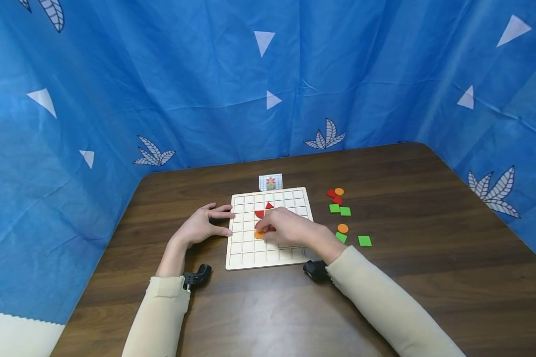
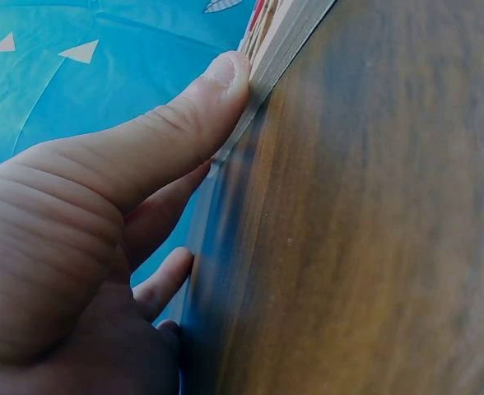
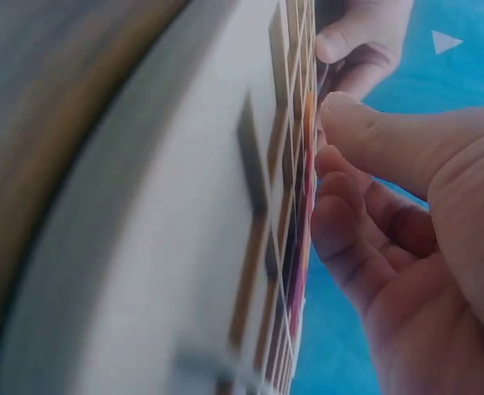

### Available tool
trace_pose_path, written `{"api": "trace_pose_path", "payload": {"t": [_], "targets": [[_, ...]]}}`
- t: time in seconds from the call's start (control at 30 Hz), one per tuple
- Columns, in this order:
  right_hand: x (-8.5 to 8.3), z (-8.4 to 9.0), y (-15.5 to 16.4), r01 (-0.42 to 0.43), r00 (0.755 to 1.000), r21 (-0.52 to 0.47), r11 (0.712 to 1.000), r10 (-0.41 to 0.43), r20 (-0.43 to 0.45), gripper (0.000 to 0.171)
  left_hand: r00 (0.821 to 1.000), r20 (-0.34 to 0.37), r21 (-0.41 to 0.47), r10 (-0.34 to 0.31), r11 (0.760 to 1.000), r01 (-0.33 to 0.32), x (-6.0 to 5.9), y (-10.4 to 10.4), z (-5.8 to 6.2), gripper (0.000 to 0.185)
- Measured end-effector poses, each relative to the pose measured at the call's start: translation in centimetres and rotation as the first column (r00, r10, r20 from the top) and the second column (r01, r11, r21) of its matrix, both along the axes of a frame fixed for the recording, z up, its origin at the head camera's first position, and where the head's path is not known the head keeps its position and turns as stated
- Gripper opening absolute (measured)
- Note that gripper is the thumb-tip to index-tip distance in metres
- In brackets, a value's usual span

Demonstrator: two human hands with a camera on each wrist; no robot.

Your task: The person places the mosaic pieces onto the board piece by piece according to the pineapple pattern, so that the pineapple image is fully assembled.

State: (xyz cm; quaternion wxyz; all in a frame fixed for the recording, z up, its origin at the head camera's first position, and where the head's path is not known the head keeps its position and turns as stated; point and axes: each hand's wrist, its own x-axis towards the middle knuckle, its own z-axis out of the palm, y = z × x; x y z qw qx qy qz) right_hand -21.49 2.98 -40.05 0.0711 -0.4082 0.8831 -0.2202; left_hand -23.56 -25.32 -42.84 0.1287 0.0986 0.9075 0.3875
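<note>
A pale square board (image 1: 245, 259) with a raised grid lies on the table. My left hand (image 1: 201, 225) rests along its left edge, fingers extended, the thumb (image 2: 221, 90) against the board's side. Over the middle of the board, my right hand (image 1: 290, 227) has its thumb and curled fingertips at an orange disc (image 1: 259, 234), which sits low on the grid in the right wrist view. Red pieces (image 1: 259, 214) and a red triangle (image 1: 269, 205) lie in cells just beyond those fingers. The right hand hides part of the board.
Right of the board lie loose orange discs (image 1: 342, 228), red pieces (image 1: 337, 200) and several green squares (image 1: 364, 241). A small printed pattern card (image 1: 270, 182) lies at the board's far edge. Blue cloth (image 1: 232, 74) hangs behind the brown table (image 1: 429, 223).
</note>
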Motion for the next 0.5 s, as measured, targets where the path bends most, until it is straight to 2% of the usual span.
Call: {"api": "trace_pose_path", "payload": {"t": [0.37, 0.5], "targets": [[0.7, 0.7, 5.6, 0.086, 0.992, -0.011, 0.996, -0.084, 0.094, 0.028, 1.000, 0.017, 0.012, 0.011, 1.000, -0.011, 0.1, 0.2, 0.0, 0.051], [0.8, 0.8, 8.2, 0.101, 0.990, -0.024, 0.995, -0.098, 0.103, 0.028, 1.000, 0.018, 0.010, 0.016, 1.000, -0.017, 0.0, 0.1, 0.0, 0.050]]}}
